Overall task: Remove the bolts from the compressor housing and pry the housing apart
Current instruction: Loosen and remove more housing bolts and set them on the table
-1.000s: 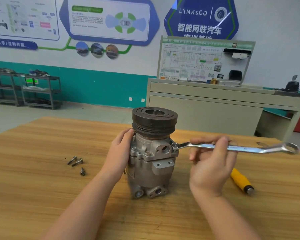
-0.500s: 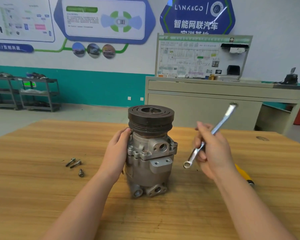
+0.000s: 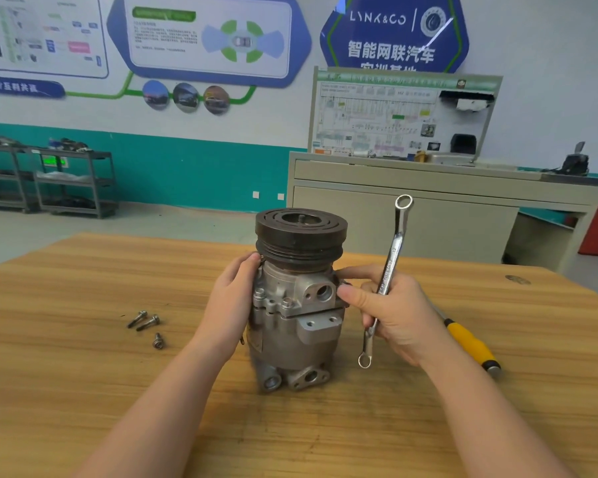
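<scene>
Wood-grain counter [image 3: 83, 391] fills the near view, with both forearms reaching in over it. Nearest the viewer, the compressor housing [image 3: 292, 326] stands upright at the middle of the counter on its lugged base, its dark grooved pulley [image 3: 301, 236] on top. The left hand [image 3: 230, 305] rests flat against the housing's left flank, fingers fairly straight and fingertips up under the pulley, much as it did half a second ago.

The right hand [image 3: 394, 315] has moved in since then: earlier it hung clear of the housing to the right, and now its thumb and forefinger pinch at a bolt [image 3: 344, 286] on the housing's upper right edge. The rest of that grip is curled round the wrench [image 3: 385, 281], which a second ago lay level with its ring end at that corner and now stands nearly upright, one ring end above the pulley's height and the other hanging below the palm, clear of the housing.

Left of the housing, three removed bolts [image 3: 147, 324] lie loose and well apart from it, unchanged. Behind the right wrist lies a yellow-handled screwdriver [image 3: 470, 343]. Farther off stand a grey cabinet [image 3: 428, 215], metal shelves [image 3: 49, 181] and a wall of posters [image 3: 208, 39].
</scene>
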### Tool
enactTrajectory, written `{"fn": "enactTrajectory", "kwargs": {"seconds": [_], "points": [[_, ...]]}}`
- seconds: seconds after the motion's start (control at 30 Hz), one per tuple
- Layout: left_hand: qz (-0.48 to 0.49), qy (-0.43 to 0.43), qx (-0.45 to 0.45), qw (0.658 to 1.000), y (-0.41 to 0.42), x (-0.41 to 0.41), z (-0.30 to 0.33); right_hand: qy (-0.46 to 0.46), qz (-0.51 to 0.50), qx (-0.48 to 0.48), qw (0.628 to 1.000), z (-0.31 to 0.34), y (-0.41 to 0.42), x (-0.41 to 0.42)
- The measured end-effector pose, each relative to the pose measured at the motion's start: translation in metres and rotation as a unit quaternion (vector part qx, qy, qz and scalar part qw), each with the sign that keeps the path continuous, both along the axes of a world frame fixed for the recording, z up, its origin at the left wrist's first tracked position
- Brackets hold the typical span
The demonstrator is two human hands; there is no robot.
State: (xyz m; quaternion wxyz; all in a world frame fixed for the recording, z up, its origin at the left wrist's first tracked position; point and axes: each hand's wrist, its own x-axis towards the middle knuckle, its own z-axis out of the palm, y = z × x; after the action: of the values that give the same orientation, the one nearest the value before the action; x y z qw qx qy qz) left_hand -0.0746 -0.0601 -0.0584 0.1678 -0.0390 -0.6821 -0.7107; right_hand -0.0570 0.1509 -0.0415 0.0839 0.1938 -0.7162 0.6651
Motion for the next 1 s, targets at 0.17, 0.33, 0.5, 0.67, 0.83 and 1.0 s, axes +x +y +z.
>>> {"fn": "enactTrajectory", "kwargs": {"seconds": [0.17, 0.33, 0.5, 0.67, 0.83, 1.0], "points": [[0.000, 0.001, -0.003, 1.000, 0.0001, 0.0004, -0.0003, -0.010, -0.006, -0.019, 1.000, -0.0006, 0.0003, -0.0006], [0.002, 0.001, -0.005, 1.000, -0.0001, 0.0002, -0.0009, -0.030, 0.018, -0.037, 0.999, -0.0009, -0.0017, -0.0006], [0.002, 0.007, -0.009, 1.000, 0.0005, 0.0015, 0.0000, -0.039, 0.027, -0.063, 0.997, 0.0018, -0.0003, 0.0009], [0.005, 0.004, -0.007, 1.000, 0.0013, 0.0024, 0.0013, -0.034, 0.018, -0.071, 0.997, 0.0014, -0.0031, 0.0008], [0.007, 0.004, -0.011, 1.000, 0.0010, 0.0013, -0.0001, -0.049, 0.034, -0.069, 0.996, 0.0025, -0.0007, 0.0017], [0.008, 0.005, -0.027, 1.000, 0.0000, 0.0001, -0.0011, -0.047, 0.026, -0.061, 0.997, -0.0005, -0.0055, 0.0010]]}}
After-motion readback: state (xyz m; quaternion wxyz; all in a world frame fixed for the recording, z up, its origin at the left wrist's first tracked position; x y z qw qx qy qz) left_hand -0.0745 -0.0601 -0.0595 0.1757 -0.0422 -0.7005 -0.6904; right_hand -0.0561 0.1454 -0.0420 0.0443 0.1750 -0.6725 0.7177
